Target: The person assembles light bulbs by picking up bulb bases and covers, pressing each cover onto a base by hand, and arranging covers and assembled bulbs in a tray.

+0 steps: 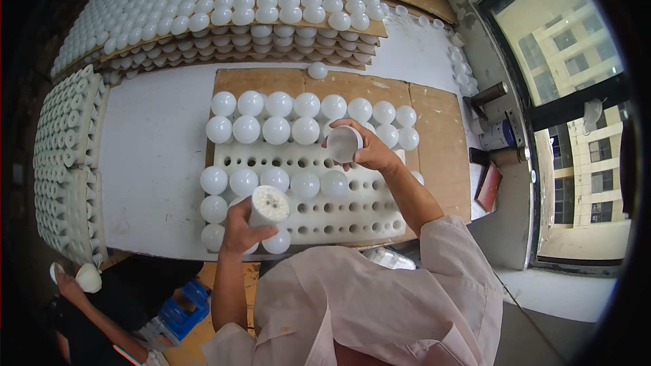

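Note:
In my left hand (240,232) is a white cone-shaped bulb body (270,206), gripped round its side, its wide end facing up with a speckled white surface. My right hand (371,149) has its fingers round a white round bulb cover (344,145), whose open rim faces me. Both hands are above a white foam tray (366,220) with rows of holes. Round white bulb covers (274,130) stand in its far rows, and more are in the near left rows. The middle row and near right holes are bare. My left hand hides some of the near covers.
The tray lies on a cardboard sheet (441,122) on a white table (152,149). Stacked boards of white globes (180,25) fill the far left, foam trays (68,142) the left edge. A co-worker's hand (70,287) holds a white part at lower left. A window (569,47) is right.

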{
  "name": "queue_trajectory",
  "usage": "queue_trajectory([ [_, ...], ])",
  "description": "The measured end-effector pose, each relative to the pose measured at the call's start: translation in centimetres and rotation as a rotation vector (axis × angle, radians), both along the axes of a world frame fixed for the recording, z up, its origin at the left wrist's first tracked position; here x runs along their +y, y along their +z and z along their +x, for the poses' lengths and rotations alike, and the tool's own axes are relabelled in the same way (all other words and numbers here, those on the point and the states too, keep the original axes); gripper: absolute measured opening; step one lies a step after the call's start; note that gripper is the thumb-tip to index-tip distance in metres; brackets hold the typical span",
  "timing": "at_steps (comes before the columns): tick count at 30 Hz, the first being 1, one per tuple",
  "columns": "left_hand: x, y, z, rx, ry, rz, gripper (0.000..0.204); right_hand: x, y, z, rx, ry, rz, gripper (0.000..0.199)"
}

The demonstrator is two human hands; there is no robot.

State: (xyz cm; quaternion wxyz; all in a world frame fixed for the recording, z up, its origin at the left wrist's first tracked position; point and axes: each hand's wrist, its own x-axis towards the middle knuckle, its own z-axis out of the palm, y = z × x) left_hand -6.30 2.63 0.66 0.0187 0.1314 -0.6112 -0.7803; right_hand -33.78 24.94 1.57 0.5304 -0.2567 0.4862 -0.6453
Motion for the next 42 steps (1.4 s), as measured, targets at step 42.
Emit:
queue_trajectory([
  [42, 6.4, 2.7, 2.0, -0.04, -0.299, -0.3, 0.047, 0.8, 1.3, 17.0, 0.949, -0.019, -0.406, 0.055],
])
